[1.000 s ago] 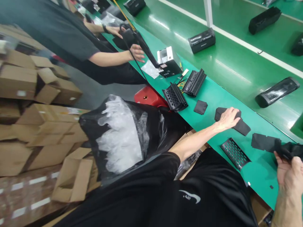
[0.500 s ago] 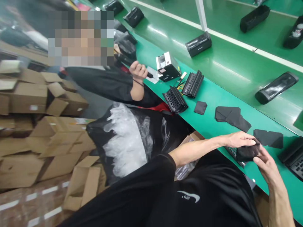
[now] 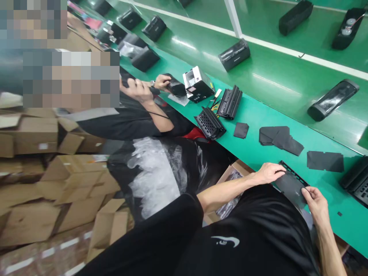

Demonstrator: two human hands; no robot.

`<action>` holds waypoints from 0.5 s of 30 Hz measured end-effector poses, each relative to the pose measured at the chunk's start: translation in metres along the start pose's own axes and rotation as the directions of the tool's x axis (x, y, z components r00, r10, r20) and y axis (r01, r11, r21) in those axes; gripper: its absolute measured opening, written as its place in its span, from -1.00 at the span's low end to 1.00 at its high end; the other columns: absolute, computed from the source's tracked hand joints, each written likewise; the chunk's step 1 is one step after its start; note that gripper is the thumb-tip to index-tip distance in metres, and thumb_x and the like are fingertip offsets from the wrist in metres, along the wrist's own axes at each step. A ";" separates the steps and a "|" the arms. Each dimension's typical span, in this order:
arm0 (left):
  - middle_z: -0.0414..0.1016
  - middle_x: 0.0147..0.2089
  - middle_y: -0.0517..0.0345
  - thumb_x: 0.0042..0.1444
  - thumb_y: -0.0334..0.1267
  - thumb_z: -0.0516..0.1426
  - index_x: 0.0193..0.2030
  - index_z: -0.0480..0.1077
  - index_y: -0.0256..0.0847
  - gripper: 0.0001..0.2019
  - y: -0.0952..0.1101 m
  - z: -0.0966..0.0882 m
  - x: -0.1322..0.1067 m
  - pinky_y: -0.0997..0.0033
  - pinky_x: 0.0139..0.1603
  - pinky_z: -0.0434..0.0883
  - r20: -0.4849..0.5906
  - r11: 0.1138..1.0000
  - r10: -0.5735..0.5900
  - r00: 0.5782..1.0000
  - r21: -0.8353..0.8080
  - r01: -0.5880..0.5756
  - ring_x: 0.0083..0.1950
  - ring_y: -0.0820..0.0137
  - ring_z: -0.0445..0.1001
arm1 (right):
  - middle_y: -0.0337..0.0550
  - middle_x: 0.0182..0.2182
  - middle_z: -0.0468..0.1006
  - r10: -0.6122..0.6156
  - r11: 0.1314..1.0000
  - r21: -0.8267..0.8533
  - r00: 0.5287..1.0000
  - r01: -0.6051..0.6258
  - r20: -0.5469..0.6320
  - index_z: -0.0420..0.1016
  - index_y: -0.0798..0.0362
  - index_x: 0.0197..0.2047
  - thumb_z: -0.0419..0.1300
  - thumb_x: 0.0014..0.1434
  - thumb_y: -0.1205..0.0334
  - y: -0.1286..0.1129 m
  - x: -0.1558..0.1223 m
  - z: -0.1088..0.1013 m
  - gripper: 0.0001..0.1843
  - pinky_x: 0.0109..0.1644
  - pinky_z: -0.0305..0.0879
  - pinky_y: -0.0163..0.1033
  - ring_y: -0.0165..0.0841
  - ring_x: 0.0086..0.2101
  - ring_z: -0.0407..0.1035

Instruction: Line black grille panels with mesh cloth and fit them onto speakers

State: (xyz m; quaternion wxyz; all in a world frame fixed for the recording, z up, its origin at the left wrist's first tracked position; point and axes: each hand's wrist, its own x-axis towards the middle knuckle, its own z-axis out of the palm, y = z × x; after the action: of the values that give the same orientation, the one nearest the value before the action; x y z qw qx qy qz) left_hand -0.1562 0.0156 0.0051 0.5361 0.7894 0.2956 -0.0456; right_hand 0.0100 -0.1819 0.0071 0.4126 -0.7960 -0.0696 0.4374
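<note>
Far left, a dark object is gripped in a co-worker's hand (image 3: 136,90). Next, a boxy black-and-white unit (image 3: 198,84) is parked on the green surface (image 3: 253,157), with a perforated housing (image 3: 211,123) and a ridged housing (image 3: 230,101) set just beside it, yellow wires seen between the 2. A small dark piece (image 3: 240,130) is laid flat, then a fanned stack of dark sheets (image 3: 273,135).

Near edge: 1 dark sheet (image 3: 293,188) is held over a slotted panel (image 3: 296,172), most of the panel being covered. The sheet's left end is pinched by the left hand (image 3: 270,173); whether the panel is gripped too can't be told. The right end is pinched between thumb and fingers of the right hand (image 3: 316,197).

Step in hand, as judged: sheet being lined up on panel. For the next move, edges need to be matched and both ends kept level; skew or a crease is the risk.

Farther right, 1 notched sheet (image 3: 324,161) is left flat, then a black housing (image 3: 356,180) is cut off by the frame.
</note>
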 end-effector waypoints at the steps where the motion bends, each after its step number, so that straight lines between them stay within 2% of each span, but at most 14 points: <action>1: 0.67 0.12 0.07 0.43 -0.14 0.11 0.11 0.60 -0.08 -0.72 -0.006 0.004 0.001 0.34 0.26 0.41 -0.004 0.995 -0.005 1.000 0.095 0.006 0.17 0.29 0.57 | -0.12 -0.39 0.58 -0.015 0.998 -0.061 0.998 0.012 -0.057 0.48 -0.01 -0.28 0.43 -0.19 -0.47 0.005 0.003 0.001 -0.29 -0.15 0.42 -0.07 -0.16 -0.33 0.47; 4: 0.62 0.12 0.03 0.44 -0.12 0.10 0.09 0.58 -0.06 -0.74 -0.017 0.014 0.006 0.28 0.22 0.45 -0.047 0.960 -0.039 0.998 0.274 0.050 0.22 0.24 0.50 | -0.11 -0.37 0.53 -0.081 0.973 -0.228 0.973 0.030 -0.218 0.42 -0.04 -0.25 0.35 -0.15 -0.52 0.014 0.011 0.005 -0.27 -0.01 0.36 0.05 -0.10 -0.28 0.43; 7: 0.48 0.26 -0.06 0.39 -0.09 0.16 0.29 0.43 -0.10 -0.61 -0.021 0.019 0.014 0.18 0.23 0.47 -0.135 0.948 -0.103 0.986 0.286 0.138 0.30 0.17 0.42 | -0.10 -0.30 0.44 -0.157 0.941 -0.336 0.939 0.047 -0.307 0.40 -0.02 -0.12 0.33 -0.16 -0.50 0.019 0.017 0.006 -0.22 0.09 0.28 0.16 -0.02 -0.18 0.38; 10: 0.37 0.32 -0.08 0.32 -0.09 0.23 0.44 0.25 -0.10 -0.40 -0.021 0.021 0.022 0.09 0.27 0.45 -0.180 0.949 -0.171 0.969 0.236 0.211 0.33 0.14 0.38 | -0.08 -0.27 0.37 -0.223 0.920 -0.378 0.933 0.105 -0.284 0.48 0.01 -0.07 0.24 -0.14 -0.51 0.021 0.025 0.006 -0.18 0.17 0.22 0.20 0.06 -0.04 0.32; 12: 0.38 0.29 -0.04 0.34 -0.14 0.21 0.37 0.33 -0.08 -0.51 -0.022 0.020 0.027 0.10 0.30 0.43 -0.164 0.955 -0.180 0.970 0.205 0.212 0.32 0.16 0.39 | -0.05 -0.27 0.37 -0.234 0.919 -0.372 0.941 0.132 -0.244 0.54 0.01 -0.16 0.19 -0.13 -0.52 0.020 0.031 0.004 -0.22 0.16 0.22 0.19 0.06 -0.05 0.31; 15: 0.44 0.19 0.02 0.34 -0.15 0.19 0.11 0.49 -0.11 -0.74 -0.021 0.013 0.032 0.17 0.31 0.41 -0.144 0.967 -0.174 0.974 0.160 0.197 0.29 0.21 0.40 | -0.03 -0.27 0.45 -0.198 0.940 -0.311 0.966 0.140 -0.164 0.55 0.00 -0.27 0.25 -0.15 -0.49 0.015 0.034 -0.006 -0.30 0.06 0.31 0.11 -0.03 -0.15 0.38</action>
State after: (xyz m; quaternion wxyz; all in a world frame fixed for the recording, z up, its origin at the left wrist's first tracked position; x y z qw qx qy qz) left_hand -0.1370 0.0230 -0.0299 0.4387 0.8031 0.3971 -0.0700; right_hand 0.0313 -0.1786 -0.0237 0.3293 -0.8785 -0.1626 0.3056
